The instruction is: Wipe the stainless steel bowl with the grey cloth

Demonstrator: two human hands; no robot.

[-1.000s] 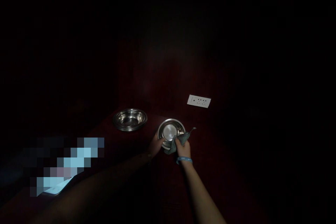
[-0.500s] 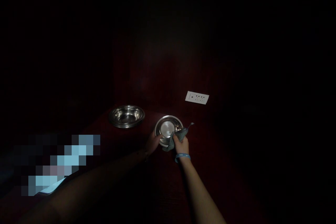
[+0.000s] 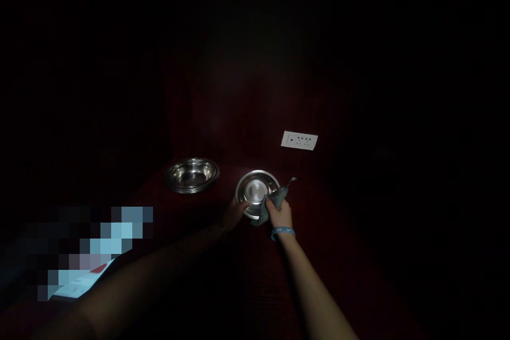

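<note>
A shiny steel bowl (image 3: 256, 189) with a wide rim is tilted toward me in the middle of the head view. My left hand (image 3: 235, 213) grips its lower left edge, with the thumb over the rim. On the opposite side my right hand (image 3: 279, 212), with a blue band at the wrist, presses a grey-green cloth (image 3: 274, 201) against the bowl's right rim. One corner of the cloth sticks out to the upper right. Shadow hides most of the left fingers, and the cloth covers part of the right ones.
Left of my hands a stack of steel bowls (image 3: 193, 175) rests on the dark red surface. A white socket plate (image 3: 299, 140) is on the wall behind. At lower left lies a lit screen (image 3: 75, 287), partly pixelated. Darkness hides the surroundings.
The right hand and cloth have shifted slightly right and up along the bowl's rim. The held bowl sits a little higher in view; the stack has barely changed place.
</note>
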